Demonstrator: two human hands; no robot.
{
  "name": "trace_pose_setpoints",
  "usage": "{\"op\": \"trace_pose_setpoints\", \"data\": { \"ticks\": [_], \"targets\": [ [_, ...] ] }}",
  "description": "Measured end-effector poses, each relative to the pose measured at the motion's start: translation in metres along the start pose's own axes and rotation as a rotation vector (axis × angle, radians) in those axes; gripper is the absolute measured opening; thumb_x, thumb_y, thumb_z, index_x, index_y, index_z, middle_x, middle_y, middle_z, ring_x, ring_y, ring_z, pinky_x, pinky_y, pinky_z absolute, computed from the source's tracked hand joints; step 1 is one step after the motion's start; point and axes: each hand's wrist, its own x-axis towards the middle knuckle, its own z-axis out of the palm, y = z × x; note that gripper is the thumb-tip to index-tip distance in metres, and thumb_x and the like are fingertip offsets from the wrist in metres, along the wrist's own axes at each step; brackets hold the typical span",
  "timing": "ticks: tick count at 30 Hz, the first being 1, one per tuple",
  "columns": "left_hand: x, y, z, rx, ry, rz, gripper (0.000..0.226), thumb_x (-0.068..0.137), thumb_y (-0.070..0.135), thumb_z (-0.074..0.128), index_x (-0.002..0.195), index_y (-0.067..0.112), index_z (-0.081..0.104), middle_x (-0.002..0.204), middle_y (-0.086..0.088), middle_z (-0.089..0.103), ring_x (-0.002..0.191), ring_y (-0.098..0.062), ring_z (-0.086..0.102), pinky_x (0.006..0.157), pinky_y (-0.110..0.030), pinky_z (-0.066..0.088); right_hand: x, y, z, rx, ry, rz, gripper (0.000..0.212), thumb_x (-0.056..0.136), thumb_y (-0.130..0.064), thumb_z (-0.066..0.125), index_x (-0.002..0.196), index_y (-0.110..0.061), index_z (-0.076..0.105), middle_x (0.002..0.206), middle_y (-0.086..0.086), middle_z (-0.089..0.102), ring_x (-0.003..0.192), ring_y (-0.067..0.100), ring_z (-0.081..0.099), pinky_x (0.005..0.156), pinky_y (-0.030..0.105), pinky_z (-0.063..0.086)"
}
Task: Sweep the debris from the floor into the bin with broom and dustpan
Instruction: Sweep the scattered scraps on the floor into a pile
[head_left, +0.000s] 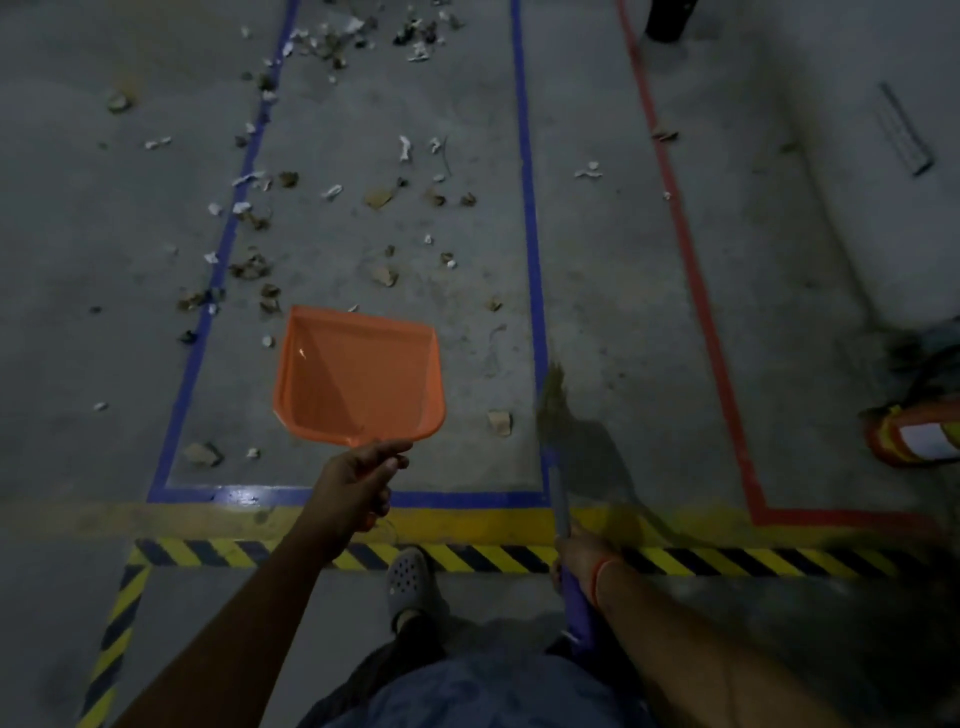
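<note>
Left hand (358, 480) clenched round handle of orange plastic dustpan (358, 376), pan raised above grey concrete floor (613, 260), empty. Right hand (584, 564) gripping purple-handled straw broom (558, 405), bristles blurred near blue tape line (530, 208). Scattered paper scraps and dry leaves (384, 197) ahead, unswept. Advised: lower pan lip flush to floor, draw debris in with short strokes. Bin not identifiable.
</note>
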Motion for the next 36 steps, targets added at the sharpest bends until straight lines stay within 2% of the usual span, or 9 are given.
{"op": "trace_pose_setpoints", "data": {
  "ticks": [5,12,17,21,23,26,29,32,36],
  "targets": [
    [-0.008,0.002,-0.072,0.051,-0.035,0.019,0.023,0.103,0.011,0.054,0.119,0.017,0.070,0.070,-0.007,0.057,0.047,-0.015,0.041,0.046,-0.025,0.025,-0.032,-0.004,0.110,0.114,-0.123,0.053,0.036,0.100,-0.012,0.039,0.134,-0.025,0.045,0.055,0.014,0.054,0.044,0.022,0.051,0.053,0.034,0.047],
    [-0.030,-0.012,-0.140,0.001,0.005,0.014,0.023,0.103,0.009,0.052,0.120,0.009,0.067,0.055,0.000,0.048,0.044,-0.013,0.038,0.043,-0.022,0.026,-0.046,-0.057,0.173,0.267,-0.205,-0.029,0.038,0.100,-0.008,0.041,0.135,-0.023,0.045,0.056,0.011,0.049,0.043,0.019,0.046,0.045,0.027,0.043],
    [-0.036,-0.022,-0.164,-0.073,0.057,0.012,0.023,0.103,0.006,0.052,0.120,0.011,0.068,0.073,0.000,0.058,0.045,-0.012,0.041,0.040,-0.021,0.028,-0.059,-0.077,0.175,0.294,-0.148,-0.150,0.054,0.101,-0.011,0.044,0.150,-0.030,0.029,0.053,0.012,0.050,0.044,0.021,0.046,0.046,0.030,0.044],
    [-0.028,-0.023,-0.169,-0.078,0.041,0.000,0.025,0.103,0.009,0.054,0.120,0.016,0.069,0.082,-0.004,0.064,0.051,-0.017,0.041,0.041,-0.025,0.029,-0.051,-0.092,0.166,0.354,-0.032,-0.132,0.054,0.101,-0.011,0.045,0.150,-0.028,0.029,0.054,0.012,0.048,0.044,0.020,0.044,0.046,0.028,0.043],
    [-0.024,-0.020,-0.169,-0.095,0.036,0.001,0.025,0.103,0.009,0.054,0.122,0.016,0.069,0.086,-0.008,0.065,0.052,-0.016,0.042,0.043,-0.025,0.028,-0.044,-0.100,0.159,0.371,0.023,-0.109,0.048,0.100,-0.008,0.046,0.145,-0.023,0.037,0.052,0.012,0.046,0.042,0.019,0.043,0.042,0.026,0.042],
    [-0.015,-0.011,-0.168,-0.117,0.036,0.008,0.025,0.103,0.010,0.054,0.122,0.016,0.069,0.079,-0.008,0.061,0.051,-0.016,0.040,0.043,-0.025,0.028,-0.030,-0.117,0.148,0.309,0.086,-0.113,0.023,0.097,-0.001,0.047,0.119,-0.006,0.046,0.052,0.012,0.044,0.040,0.020,0.041,0.039,0.025,0.041],
    [-0.003,-0.001,-0.164,-0.132,0.047,0.006,0.025,0.103,0.009,0.054,0.121,0.017,0.070,0.074,-0.002,0.061,0.049,-0.014,0.040,0.042,-0.024,0.028,-0.014,-0.142,0.141,0.220,0.127,-0.101,0.018,0.097,0.000,0.048,0.107,-0.013,0.043,0.061,0.011,0.044,0.046,0.019,0.043,0.040,0.025,0.042],
    [0.016,0.014,-0.157,-0.138,0.063,0.001,0.026,0.103,0.010,0.054,0.124,0.017,0.068,0.081,0.001,0.066,0.050,-0.014,0.041,0.041,-0.025,0.028,0.004,-0.176,0.139,0.139,0.055,-0.085,0.030,0.096,0.002,0.048,0.120,-0.015,0.043,0.061,0.012,0.047,0.047,0.020,0.046,0.042,0.026,0.042],
    [0.055,0.041,-0.137,-0.101,0.099,-0.010,0.025,0.103,0.014,0.054,0.124,0.017,0.068,0.066,-0.008,0.052,0.050,-0.018,0.037,0.043,-0.027,0.025,0.025,-0.243,0.118,-0.034,-0.097,-0.118,0.031,0.094,0.005,0.045,0.121,-0.011,0.047,0.064,0.014,0.051,0.045,0.019,0.051,0.039,0.024,0.046]
  ]
}}
